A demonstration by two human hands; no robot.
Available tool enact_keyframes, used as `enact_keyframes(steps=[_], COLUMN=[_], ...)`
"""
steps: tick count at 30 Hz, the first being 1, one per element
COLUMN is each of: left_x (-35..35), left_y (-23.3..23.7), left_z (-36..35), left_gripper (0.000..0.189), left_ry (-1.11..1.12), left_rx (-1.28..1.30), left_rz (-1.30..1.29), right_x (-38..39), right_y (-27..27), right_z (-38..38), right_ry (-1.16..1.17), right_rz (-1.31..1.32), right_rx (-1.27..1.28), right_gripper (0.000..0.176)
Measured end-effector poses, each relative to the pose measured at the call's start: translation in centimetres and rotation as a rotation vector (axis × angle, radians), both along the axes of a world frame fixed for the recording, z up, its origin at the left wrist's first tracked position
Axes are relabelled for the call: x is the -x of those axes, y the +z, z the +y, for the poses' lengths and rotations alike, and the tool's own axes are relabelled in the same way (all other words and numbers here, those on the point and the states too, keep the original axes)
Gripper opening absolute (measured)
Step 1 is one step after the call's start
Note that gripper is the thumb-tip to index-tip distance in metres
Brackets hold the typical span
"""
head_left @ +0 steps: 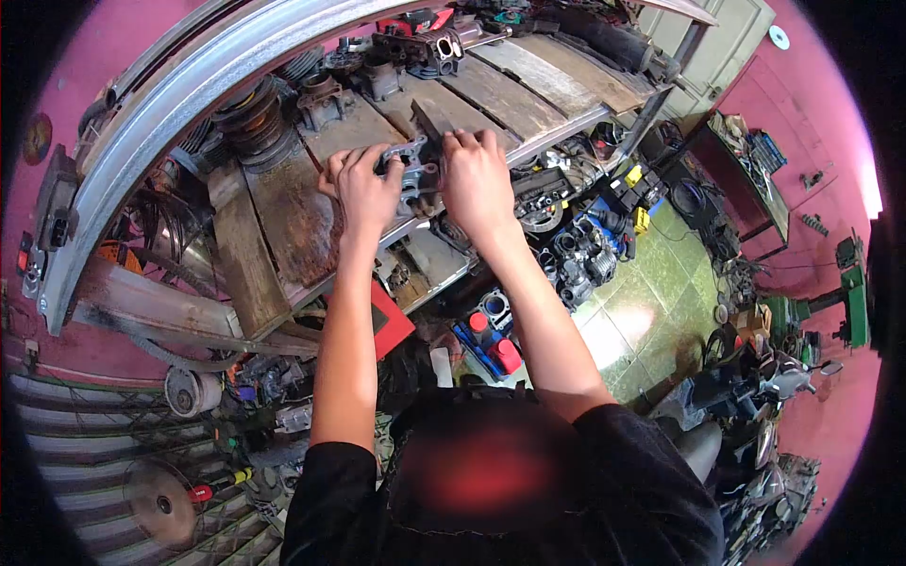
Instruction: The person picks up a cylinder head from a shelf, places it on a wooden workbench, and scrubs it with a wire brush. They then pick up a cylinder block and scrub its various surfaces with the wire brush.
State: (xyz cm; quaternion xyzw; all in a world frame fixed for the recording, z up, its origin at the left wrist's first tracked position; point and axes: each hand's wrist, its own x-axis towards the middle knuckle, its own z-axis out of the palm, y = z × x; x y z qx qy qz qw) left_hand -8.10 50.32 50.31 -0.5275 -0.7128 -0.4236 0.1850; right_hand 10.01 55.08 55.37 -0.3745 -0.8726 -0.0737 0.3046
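My left hand [363,189] is closed around a grey metal engine casting [412,174] with several holes, its thumb on the near top face. The casting is held over the front edge of the wooden workbench [377,125]. In my right hand [478,184] is a dark flat bar [427,123], whose far end sticks out past the fingers over the bench. The bar overlaps the casting's right side in this view. My right fingers are curled and hide the bar's near end.
Along the back of the bench stand engine cylinders [321,102] and a greasy stack of round parts [255,127]. A blue tray [481,349] with red containers sits on the floor below. Engine parts [580,259] crowd the green tiles to the right. A motorcycle [779,377] stands at far right.
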Motion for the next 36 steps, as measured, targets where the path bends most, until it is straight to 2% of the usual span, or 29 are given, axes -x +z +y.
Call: enact_keyframes(steps=[3, 8, 10, 12, 13, 15, 19, 22, 23, 25, 27, 30, 33, 36], left_x=[-0.5, -1.7, -1.5, -0.3, 0.3, 0.9, 0.4, 0.5, 0.4, 0.0, 0.6, 0.8, 0.8, 0.6], left_y=[0.5, 1.4, 1.1, -0.2, -0.6, -1.0, -0.4, -1.4, -1.3, -1.1, -1.5, -1.9, -1.6, -1.3], left_z=[-0.1, -0.5, -0.6, 0.1, 0.4, 0.9, 0.4, 1.0, 1.1, 0.9, 0.9, 0.9, 0.7, 0.9], left_gripper=[0.028, 0.03, 0.03, 0.027, 0.027, 0.027, 0.029, 0.027, 0.027, 0.028, 0.028, 0.029, 0.028, 0.028], left_ry=[0.039, 0.105, 0.14, 0.037, 0.034, -0.051, -0.004, 0.046, 0.049, 0.094, 0.065, 0.039, 0.045, 0.052], left_rx=[0.065, 0.089, 0.122, -0.011, -0.009, -0.027, 0.052, -0.008, -0.011, 0.013, 0.006, -0.009, 0.016, 0.043], left_rz=[-0.056, -0.123, -0.136, -0.094, -0.096, -0.096, -0.099, -0.154, -0.155, -0.161, -0.16, -0.14, -0.128, -0.138], right_x=[-0.2, -4.8, -4.9, -4.5, -3.6, -1.2, 0.7, -2.4, -3.6, -6.0, -6.4, -4.6, -0.6, 0.2], right_y=[-0.3, 0.2, 0.0, 0.3, 0.1, -0.3, 0.4, 0.1, 0.0, 0.5, 0.7, 0.8, -0.8, -0.4], right_z=[0.0, -8.6, -8.2, -6.7, -4.9, -1.3, 1.3, -2.6, -4.6, -7.7, -8.6, -4.9, 0.6, 1.8], right_ry=[0.034, -0.048, -0.035, -0.022, -0.014, -0.01, 0.032, 0.047, 0.007, 0.025, 0.029, 0.014, 0.008, 0.008], right_rz=[0.046, -0.062, -0.045, -0.026, -0.001, 0.064, 0.066, 0.07, 0.051, -0.013, 0.029, 0.037, 0.156, 0.12], right_rx=[0.039, 0.044, 0.046, 0.069, -0.002, -0.041, 0.031, 0.001, -0.012, 0.058, 0.058, 0.095, 0.015, 0.033], right_gripper=[0.04, 0.05, 0.051, 0.053, 0.048, 0.027, 0.023, 0.036, 0.045, 0.053, 0.049, 0.041, 0.018, 0.018])
